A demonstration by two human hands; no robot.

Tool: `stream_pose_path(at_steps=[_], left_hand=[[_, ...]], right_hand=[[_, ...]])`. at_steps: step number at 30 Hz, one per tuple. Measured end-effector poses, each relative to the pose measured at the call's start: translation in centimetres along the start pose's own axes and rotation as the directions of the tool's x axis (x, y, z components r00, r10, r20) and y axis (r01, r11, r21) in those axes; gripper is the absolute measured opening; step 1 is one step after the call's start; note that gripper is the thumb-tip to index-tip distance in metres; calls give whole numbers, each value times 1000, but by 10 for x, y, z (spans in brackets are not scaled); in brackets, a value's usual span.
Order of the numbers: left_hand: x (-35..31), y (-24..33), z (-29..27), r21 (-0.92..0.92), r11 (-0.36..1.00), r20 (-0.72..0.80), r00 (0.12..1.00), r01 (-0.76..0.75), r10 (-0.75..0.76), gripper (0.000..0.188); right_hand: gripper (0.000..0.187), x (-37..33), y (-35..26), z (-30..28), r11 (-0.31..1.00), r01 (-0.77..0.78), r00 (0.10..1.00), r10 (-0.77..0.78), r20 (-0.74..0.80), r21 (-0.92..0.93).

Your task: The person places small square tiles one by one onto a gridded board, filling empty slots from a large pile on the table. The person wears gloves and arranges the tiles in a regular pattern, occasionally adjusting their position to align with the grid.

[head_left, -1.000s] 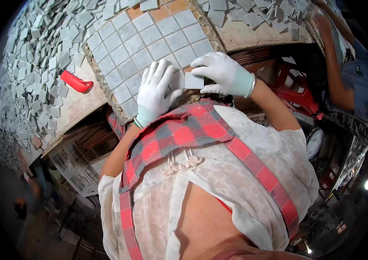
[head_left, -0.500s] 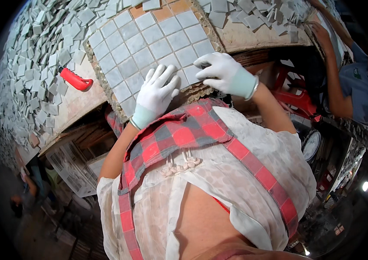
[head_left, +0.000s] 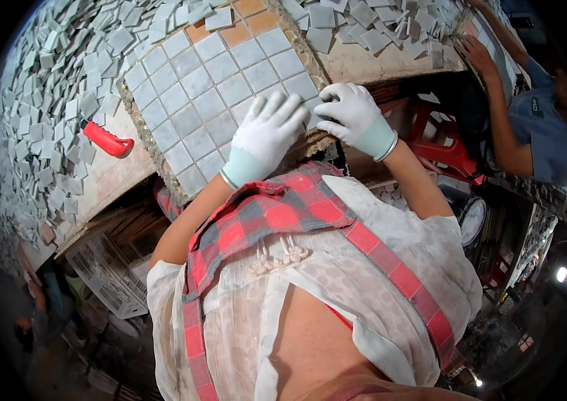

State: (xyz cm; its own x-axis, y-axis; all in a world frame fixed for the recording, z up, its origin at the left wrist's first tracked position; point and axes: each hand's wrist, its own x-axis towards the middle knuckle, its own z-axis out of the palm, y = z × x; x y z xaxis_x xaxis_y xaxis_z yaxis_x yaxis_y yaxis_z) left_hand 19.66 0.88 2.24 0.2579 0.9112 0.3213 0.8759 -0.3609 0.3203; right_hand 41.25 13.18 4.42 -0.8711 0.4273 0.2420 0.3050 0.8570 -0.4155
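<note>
Pale grey square tiles (head_left: 195, 84) lie in close rows inside a frame with a rough, crusted rim (head_left: 305, 50). Over the near right part of these rows rests my left hand (head_left: 266, 134), in a white knitted glove, its fingers stretched out. My right hand (head_left: 358, 121), gloved the same way, is at the near right corner of the frame. Its fingers are curved with a gap between them and the thumb, and nothing shows in them. Orange-brown base squares (head_left: 261, 23) are uncovered at the far end, beside a loose tile (head_left: 219, 19).
Loose tiles (head_left: 36, 113) are heaped across the left and far side, with more tiles (head_left: 363, 17) at far right. A red-handled tool (head_left: 107, 139) lies left of the frame. At right sit a red plastic chair (head_left: 440, 140) and another person (head_left: 544, 127) at the bench.
My left hand has moved right across the tile rows, closer to my right hand. My right hand has shifted slightly to the right along the corner. The whole view has shifted a little.
</note>
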Motion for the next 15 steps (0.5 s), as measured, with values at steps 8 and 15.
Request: stream_pose_path(at_steps=[8, 15], left_hand=[[-21, -15, -10, -204, 978, 90, 993, -54, 73, 46], [16, -99, -58, -423, 849, -192, 884, 317, -426, 23]], right_hand=[[12, 56, 39, -7, 985, 80, 965, -116, 235, 155], [36, 207, 44, 51, 998, -54, 967, 43, -252, -37]])
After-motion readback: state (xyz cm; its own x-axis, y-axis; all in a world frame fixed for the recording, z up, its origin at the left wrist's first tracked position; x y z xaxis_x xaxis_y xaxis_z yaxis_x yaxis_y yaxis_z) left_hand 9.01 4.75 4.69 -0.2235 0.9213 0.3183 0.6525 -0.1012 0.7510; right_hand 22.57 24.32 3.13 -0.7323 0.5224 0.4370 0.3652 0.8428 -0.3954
